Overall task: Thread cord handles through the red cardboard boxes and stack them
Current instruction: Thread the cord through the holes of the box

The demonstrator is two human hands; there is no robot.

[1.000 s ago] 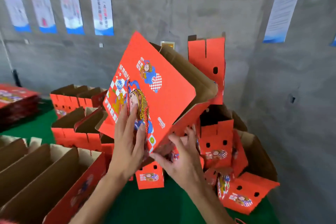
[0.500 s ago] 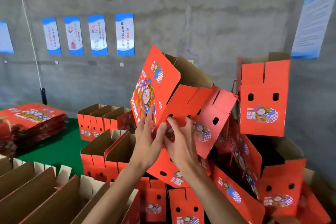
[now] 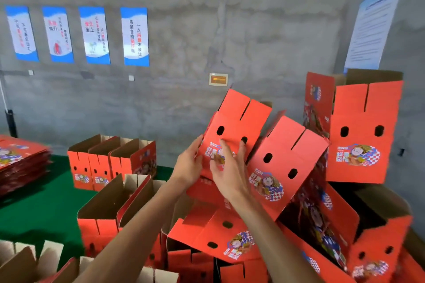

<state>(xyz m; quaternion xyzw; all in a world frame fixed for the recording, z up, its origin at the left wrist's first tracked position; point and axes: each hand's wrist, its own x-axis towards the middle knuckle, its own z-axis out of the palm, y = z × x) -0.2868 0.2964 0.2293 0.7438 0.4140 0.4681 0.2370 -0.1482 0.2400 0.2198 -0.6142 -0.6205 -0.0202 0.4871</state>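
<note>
A red cardboard box (image 3: 239,119) leans tilted on top of a heap of like boxes (image 3: 287,151) at the right, its end panel with two oval holes facing me. My left hand (image 3: 188,163) lies with straight fingers along the box's left edge. My right hand (image 3: 230,167) is spread flat in front of the printed end panel, fingertips near the holes. No cord handle is plain to see on this box. Another box (image 3: 363,131) stands upright at the far right of the heap.
A row of open-topped boxes (image 3: 110,163) stands on the green table cover (image 3: 46,209) at the left. Flat red blanks (image 3: 20,158) are stacked at the far left. More open boxes (image 3: 103,213) stand near me. A concrete wall with posters (image 3: 135,37) rises behind.
The box has gone up and to the right onto the heap and turned, so its end panel now faces me. Both hands went from holding it to lying flat on it.
</note>
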